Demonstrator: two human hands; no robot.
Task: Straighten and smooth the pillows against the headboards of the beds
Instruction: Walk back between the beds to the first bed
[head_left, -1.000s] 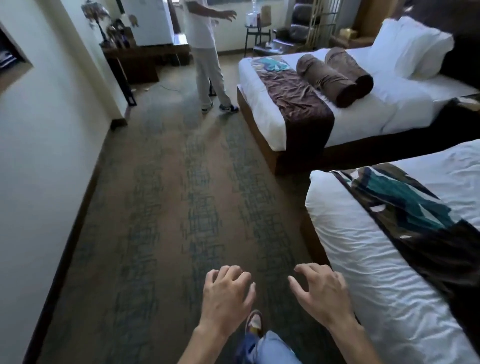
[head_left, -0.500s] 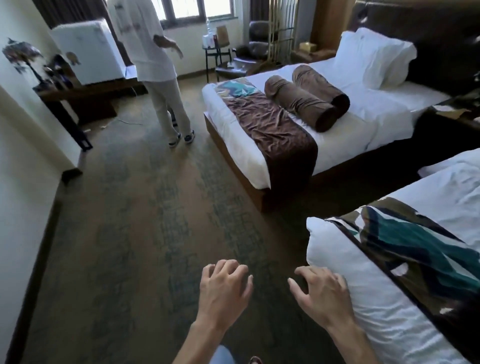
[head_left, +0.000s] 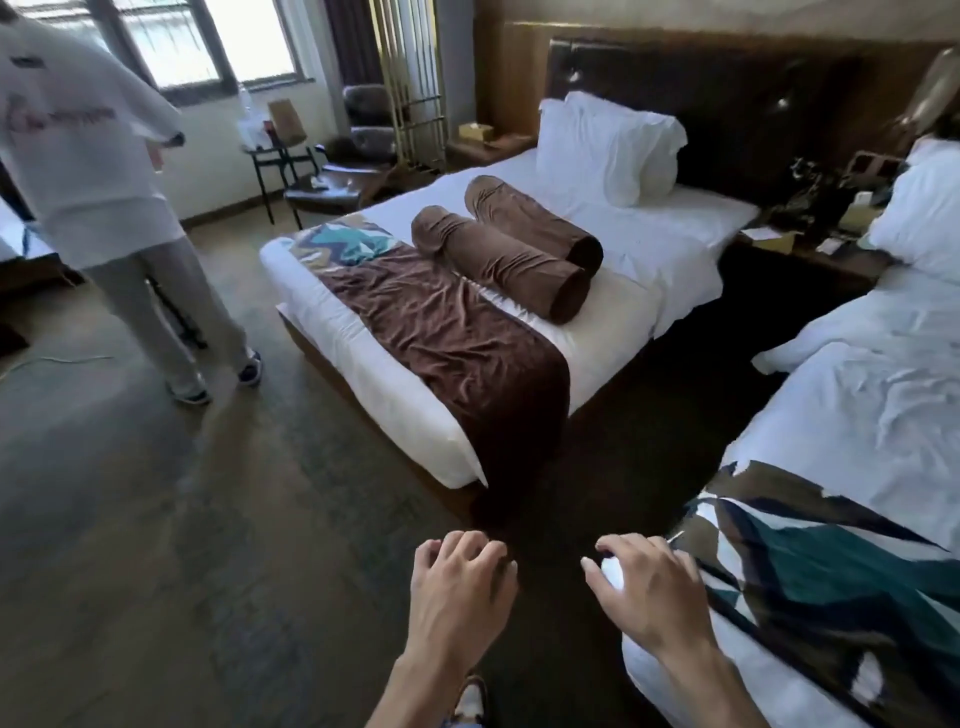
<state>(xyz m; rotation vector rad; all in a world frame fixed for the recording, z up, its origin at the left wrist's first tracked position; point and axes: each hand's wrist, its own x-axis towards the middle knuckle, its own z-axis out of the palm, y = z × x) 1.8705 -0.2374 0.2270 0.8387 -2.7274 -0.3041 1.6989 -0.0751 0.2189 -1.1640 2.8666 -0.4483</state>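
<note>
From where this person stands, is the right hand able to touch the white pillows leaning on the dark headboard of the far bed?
Probably not yet. The right hand hovers empty at the near bed's foot corner, and the white pillows sit at the far bed's head, across the dark aisle. That aisle looks free to walk up.

Carpeted floor (head_left: 218, 519), dark grey-brown with a faint pattern. Window (head_left: 208, 47) at far left, daylight coming in, dark curtain (head_left: 348, 41) beside it. Leather armchair (head_left: 353, 161) in the corner next to a small black side table (head_left: 275, 166). Wood wall panelling (head_left: 511, 88) by the corner. Cluttered nightstand (head_left: 810, 249) between the two beds.
</note>
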